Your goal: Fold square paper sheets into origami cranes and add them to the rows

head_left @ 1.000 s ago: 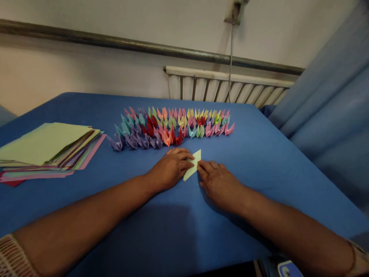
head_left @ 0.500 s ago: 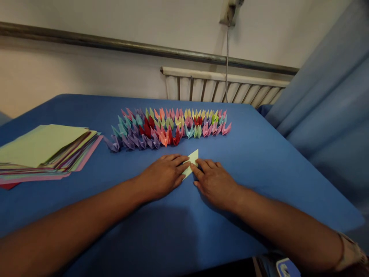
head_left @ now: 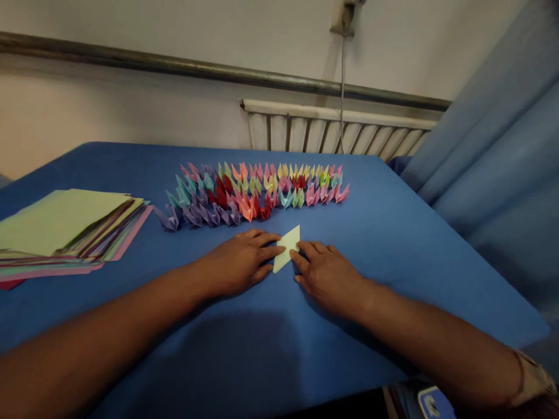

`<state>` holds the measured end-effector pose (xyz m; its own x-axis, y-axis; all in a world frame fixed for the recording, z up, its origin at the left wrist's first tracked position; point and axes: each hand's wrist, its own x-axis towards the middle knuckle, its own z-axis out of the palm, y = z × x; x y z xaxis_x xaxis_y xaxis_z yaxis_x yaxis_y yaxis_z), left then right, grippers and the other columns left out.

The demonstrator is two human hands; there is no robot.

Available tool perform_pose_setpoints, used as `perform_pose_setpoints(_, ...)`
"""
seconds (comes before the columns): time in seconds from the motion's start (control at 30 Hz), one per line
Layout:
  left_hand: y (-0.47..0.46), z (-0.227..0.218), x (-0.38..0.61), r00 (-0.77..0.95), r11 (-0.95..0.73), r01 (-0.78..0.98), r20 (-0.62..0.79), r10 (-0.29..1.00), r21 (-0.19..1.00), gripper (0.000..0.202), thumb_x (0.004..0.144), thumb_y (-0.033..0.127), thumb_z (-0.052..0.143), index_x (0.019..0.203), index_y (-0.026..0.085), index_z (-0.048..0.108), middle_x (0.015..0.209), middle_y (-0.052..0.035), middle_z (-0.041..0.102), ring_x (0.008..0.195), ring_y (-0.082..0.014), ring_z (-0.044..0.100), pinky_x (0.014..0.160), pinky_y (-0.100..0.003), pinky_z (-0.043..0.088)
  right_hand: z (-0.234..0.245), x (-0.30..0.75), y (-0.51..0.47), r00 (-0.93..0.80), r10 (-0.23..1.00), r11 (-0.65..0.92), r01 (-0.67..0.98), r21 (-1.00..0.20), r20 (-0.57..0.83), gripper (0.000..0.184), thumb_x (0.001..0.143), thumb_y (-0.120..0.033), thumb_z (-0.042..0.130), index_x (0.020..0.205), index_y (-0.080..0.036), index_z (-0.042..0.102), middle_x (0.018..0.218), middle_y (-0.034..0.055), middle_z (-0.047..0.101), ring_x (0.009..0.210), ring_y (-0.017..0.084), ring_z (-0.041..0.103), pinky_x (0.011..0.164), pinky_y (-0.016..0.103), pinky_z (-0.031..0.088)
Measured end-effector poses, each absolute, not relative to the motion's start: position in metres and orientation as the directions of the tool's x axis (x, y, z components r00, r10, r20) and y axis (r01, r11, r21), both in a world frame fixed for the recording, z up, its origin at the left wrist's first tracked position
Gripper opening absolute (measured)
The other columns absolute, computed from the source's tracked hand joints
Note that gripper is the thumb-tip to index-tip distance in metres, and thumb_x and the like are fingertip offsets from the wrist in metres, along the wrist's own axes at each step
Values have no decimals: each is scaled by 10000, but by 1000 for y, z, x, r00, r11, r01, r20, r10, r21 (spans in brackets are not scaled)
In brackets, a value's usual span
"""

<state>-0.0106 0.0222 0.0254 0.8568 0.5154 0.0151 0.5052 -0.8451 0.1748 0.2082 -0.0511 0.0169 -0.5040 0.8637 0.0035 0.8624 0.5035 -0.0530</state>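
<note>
Blue-covered table (head_left: pixel 349 361), origami cranes (head_left: pixel 248 206) in rows. Left hand (head_left: pixel 247 262) and right hand (head_left: pixel 327 276) ungripped, fingertips pressing folded pale-green paper (head_left: pixel 289 239); marking on blue-white item (head_left: pixel 439 404) unreadable.

I can read no words, numbers or brand names here. At the bottom of my view, right of centre, a blue, white-edged patch (head_left: pixel 442 404) bears a pale mark (head_left: pixel 431 406) too blurred for me to decipher.

A pipe (head_left: pixel 174 65) crosses the wall (head_left: pixel 174 26) above a radiator (head_left: pixel 297 109); a cord (head_left: pixel 343 67) hangs from a box (head_left: pixel 342 23); a blue curtain (head_left: pixel 493 157) hangs at right.
</note>
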Motion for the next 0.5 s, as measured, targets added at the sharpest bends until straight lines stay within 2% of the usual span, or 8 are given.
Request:
perform_pose_setpoints(0.17,20,20,-5,831,-828,546,47,555,130,430,927,346,471,1323,197,544,1366,-101,541,1184,-259,507,1009,-407,372,19,207,-50,-500,866,499,866,-24,-27,430,949,-319,456,1301,-86,543,1338,177,524,1152,315,492,916,452,421)
perform_pose_setpoints(0.37,25,5,7,718,-734,646,161,677,211,356,937,355,463,1194,163,617,1239,-102,609,1114,-253,527,993,-404,378,17,205,-50,-494,869,493,869,-36,-14,390,943,-319,470,1229,-84,594,1277,182,550,1097,312,505,862,439,437)
perform_pose_setpoints(0.5,31,-1,17,598,-627,733,189,779,263,357,879,436,544,1089,159,622,1103,-100,630,1023,-259,546,915,-398,416,11,204,-44,-472,881,473,878,-68,38,338,950,-300,461,1166,-94,621,1165,168,598,1042,286,518,839,405,435)
